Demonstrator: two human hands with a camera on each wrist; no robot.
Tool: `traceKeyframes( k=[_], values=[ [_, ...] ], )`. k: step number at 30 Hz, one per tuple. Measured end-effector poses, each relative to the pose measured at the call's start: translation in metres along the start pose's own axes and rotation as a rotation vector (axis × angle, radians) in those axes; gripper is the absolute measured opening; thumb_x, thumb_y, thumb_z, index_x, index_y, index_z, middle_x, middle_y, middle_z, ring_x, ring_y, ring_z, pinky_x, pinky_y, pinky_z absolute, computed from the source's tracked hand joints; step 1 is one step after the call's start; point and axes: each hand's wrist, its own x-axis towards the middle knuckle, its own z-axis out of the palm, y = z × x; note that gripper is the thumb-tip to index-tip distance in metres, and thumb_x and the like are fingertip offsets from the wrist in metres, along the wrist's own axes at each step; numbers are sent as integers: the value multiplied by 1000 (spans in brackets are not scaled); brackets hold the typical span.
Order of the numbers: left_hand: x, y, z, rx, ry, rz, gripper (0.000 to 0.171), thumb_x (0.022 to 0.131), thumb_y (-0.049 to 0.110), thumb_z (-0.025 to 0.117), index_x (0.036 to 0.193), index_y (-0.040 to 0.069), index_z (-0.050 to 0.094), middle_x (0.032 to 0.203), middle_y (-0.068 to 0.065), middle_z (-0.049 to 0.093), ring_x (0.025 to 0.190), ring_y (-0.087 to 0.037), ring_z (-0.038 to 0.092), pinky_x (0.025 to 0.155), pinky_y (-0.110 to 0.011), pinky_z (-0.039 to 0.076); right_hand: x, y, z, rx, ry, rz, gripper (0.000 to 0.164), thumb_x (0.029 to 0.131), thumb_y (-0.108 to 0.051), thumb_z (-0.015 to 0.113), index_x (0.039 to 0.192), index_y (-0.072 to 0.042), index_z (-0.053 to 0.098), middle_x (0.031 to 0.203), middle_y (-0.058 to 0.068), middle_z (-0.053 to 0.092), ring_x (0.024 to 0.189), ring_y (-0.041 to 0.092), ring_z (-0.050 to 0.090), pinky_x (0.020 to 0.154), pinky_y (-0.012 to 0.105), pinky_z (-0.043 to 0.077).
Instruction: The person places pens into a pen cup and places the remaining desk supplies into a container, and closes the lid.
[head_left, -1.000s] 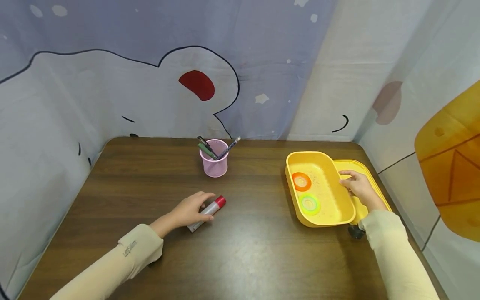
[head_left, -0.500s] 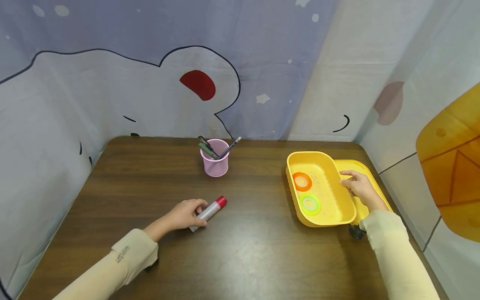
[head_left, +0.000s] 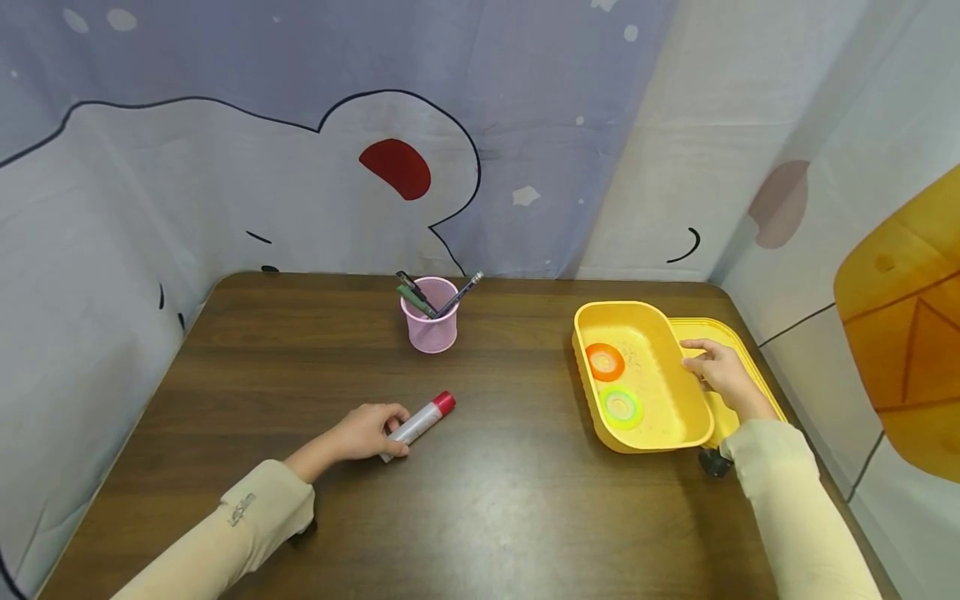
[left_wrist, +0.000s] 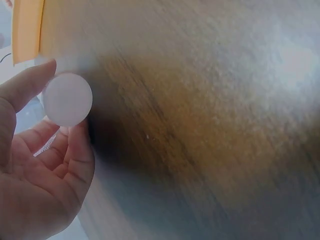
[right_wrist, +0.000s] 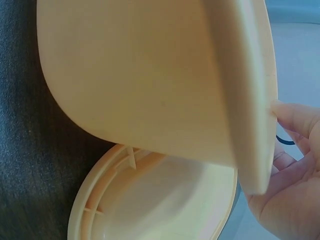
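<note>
One red-capped tube [head_left: 421, 422] lies pinched within the left grip [head_left: 367, 432].

The head view is looking forward and down across the tabletop [head_left: 495, 517], sharing the tube [head_left: 420, 421] that the left wrist view is closely facing and the yellow box [head_left: 660, 400] that is filling much of the right's.

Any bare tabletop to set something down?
Free: tabletop between red-capped tube and yellow box; between pink cup and box; left of the cup. Crowded: right side, where box, yellow lid and right grip bunch together; also around the tube, in left grip.
</note>
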Motion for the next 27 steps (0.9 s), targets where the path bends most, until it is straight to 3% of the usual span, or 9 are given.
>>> traceKeyframes(
  k=[12,27],
  values=[
    [3,2,4,22,19,5,33,65,23,75,92,14,60,75,6,57,63,-5,48,56,-20,36,-1,1,0,3,8,6,48,90,-13,48,131,5,32,61,-8,41,47,7,38,48,24,39],
    [15,14,5,-146,26,57,35,71,18,72,101,10,57,82,-1,59,58,-6,54,49,-21,46,-3,-1,0,7,5,-6,47,90,-12,47,132,5,32,61,-7,41,46,9,39,49,25,39]
  ],
)
